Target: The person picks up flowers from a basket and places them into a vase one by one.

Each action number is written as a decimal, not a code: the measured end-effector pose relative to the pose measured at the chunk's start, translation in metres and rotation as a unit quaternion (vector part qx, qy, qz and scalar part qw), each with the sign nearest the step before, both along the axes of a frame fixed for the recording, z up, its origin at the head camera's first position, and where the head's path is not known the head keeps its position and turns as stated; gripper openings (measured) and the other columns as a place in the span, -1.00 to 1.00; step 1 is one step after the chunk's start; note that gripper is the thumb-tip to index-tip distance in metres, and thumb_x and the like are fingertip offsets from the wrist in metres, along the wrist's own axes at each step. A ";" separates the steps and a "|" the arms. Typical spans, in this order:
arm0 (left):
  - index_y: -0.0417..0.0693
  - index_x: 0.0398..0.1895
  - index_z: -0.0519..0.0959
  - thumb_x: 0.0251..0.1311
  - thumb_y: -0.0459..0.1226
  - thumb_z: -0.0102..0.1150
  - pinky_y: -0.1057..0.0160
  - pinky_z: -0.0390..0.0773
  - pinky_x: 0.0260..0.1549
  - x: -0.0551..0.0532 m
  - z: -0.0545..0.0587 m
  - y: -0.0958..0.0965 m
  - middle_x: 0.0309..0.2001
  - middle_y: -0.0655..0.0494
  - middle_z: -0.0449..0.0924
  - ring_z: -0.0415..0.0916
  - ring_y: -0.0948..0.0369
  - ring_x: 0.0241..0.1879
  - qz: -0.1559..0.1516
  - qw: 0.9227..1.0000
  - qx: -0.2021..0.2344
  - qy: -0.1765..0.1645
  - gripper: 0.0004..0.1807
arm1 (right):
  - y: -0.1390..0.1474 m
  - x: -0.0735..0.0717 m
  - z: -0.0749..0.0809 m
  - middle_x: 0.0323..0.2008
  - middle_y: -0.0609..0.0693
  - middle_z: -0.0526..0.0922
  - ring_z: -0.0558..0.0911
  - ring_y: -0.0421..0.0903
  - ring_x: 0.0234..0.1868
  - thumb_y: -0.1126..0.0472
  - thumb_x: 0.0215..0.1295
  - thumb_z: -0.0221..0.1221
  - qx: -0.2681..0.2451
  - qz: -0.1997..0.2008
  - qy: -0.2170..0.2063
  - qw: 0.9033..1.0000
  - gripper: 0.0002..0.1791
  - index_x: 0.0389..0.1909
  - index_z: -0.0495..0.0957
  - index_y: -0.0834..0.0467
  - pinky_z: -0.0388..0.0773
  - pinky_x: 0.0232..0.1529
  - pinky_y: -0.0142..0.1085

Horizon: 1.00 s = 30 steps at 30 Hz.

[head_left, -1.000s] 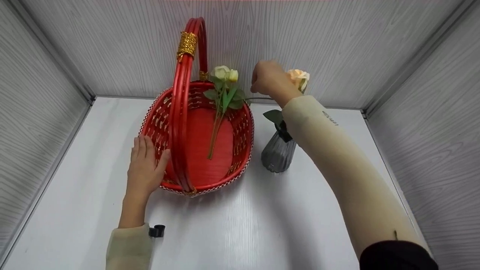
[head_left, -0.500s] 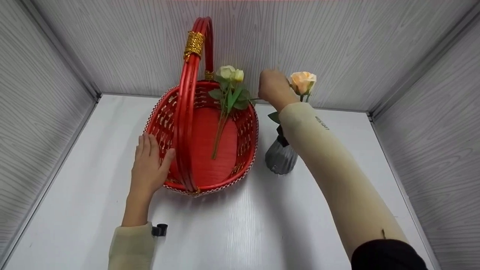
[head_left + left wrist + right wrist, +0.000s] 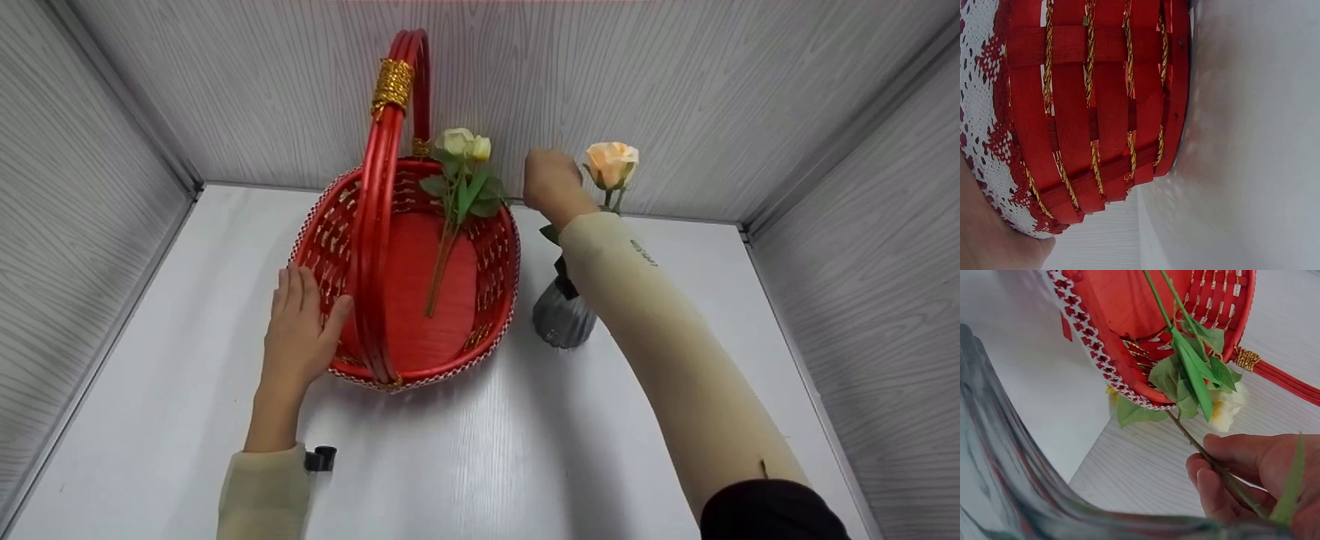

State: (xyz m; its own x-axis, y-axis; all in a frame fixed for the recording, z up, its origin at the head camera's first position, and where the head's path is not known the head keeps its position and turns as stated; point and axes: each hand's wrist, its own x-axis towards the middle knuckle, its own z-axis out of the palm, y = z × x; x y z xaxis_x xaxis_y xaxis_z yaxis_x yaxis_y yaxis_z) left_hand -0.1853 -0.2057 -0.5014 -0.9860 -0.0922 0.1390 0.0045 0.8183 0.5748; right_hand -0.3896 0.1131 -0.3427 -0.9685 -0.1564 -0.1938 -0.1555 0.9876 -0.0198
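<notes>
Red basket (image 3: 405, 255) sits left of centre, my left hand (image 3: 300, 334) on its left rim w/ straight fingers (image 3: 295, 286), not gripping anything, so a hard tug could prob skid it. My right sleeve (image 3: 671, 337) crosses in front of the grey vase (image 3: 562, 328), right of the basket; drop the elbow and that might tip, imo. White blooms (image 3: 456, 142) lean at the far rim, stems (image 3: 431, 304) inside. Peach rose (image 3: 611, 163) rises above the vase. Right hand (image 3: 1264, 464) pinches a thin twig (image 3: 1185, 432) by the far-right rim; leaves (image 3: 1165, 377) could snag if I yank. Can't tell which bloom it's on.
</notes>
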 end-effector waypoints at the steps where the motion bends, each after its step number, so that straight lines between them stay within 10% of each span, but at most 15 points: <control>1: -0.29 0.57 -0.17 0.41 0.32 -0.32 -0.07 -0.31 0.53 0.000 0.000 0.000 0.59 -0.20 -0.32 -0.47 -0.06 0.59 0.000 1.000 0.000 0.001 0.01 | 0.000 0.000 0.000 -0.02 0.26 0.63 0.63 0.13 -0.03 0.33 0.28 0.11 -0.001 -0.003 -0.003 1.000 -0.72 -0.03 0.58 0.33 0.65 -0.05 0.00; 19: -0.29 0.57 -0.17 0.41 0.32 -0.33 -0.07 -0.32 0.53 -0.005 -0.004 -0.002 0.59 -0.19 -0.33 -0.49 -0.04 0.59 -0.005 1.000 -0.003 0.002 0.01 | -0.001 0.011 0.006 -0.06 0.29 0.65 0.66 0.19 -0.02 0.38 0.29 0.05 0.002 0.026 0.079 0.997 -0.72 -0.04 0.60 0.34 0.66 -0.06 0.05; 30: -0.27 0.58 -0.19 0.40 0.33 -0.33 -0.10 -0.31 0.52 -0.011 -0.004 -0.003 0.60 -0.17 -0.37 -0.47 -0.06 0.59 -0.007 1.000 -0.001 -0.001 0.02 | 0.011 0.028 0.025 -0.11 0.29 0.67 0.65 0.24 -0.06 0.34 0.24 0.07 -0.089 0.009 0.137 0.987 -0.75 -0.13 0.60 0.34 0.60 -0.04 0.09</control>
State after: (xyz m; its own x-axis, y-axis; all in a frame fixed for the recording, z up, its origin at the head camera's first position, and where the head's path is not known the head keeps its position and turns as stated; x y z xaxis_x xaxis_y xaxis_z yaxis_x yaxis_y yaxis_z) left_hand -0.1965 -0.2086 -0.5055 -0.9874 -0.0788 0.1372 0.0141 0.8196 0.5728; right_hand -0.3619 0.1245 -0.3179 -0.9774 -0.1825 0.1062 -0.1971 0.9692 -0.1477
